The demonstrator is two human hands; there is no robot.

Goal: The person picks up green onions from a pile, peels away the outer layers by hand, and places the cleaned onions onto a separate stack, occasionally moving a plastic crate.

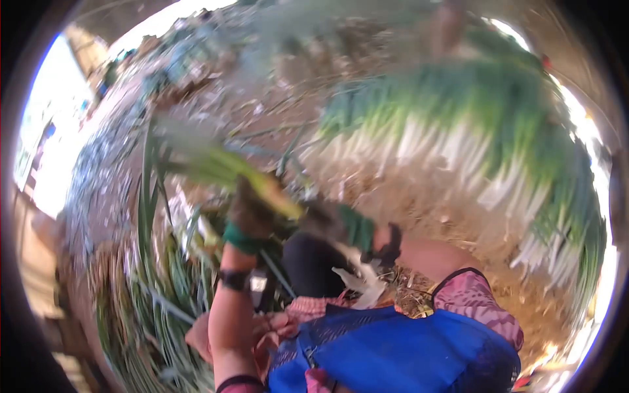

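My left hand (251, 213), in a dark glove with a green cuff, is closed around a large green onion (223, 165). The stalk slants across the view, its leaves up to the left and its paler end pointing down to the right. Close to that end is my right hand (327, 221), also in a dark glove with a green cuff; motion smears its fingers, so I cannot tell whether they grip anything. Below it, a pale strip of peeled leaf (363, 283) hangs by my dark-covered knee (313, 265).
Cleaned green onions (452, 141) lie in a long curved row at the right, white ends towards me. Untrimmed green onions (147, 308) are heaped at my lower left. Leaf scraps litter the soil (406, 203). A blue apron (400, 354) covers my lap.
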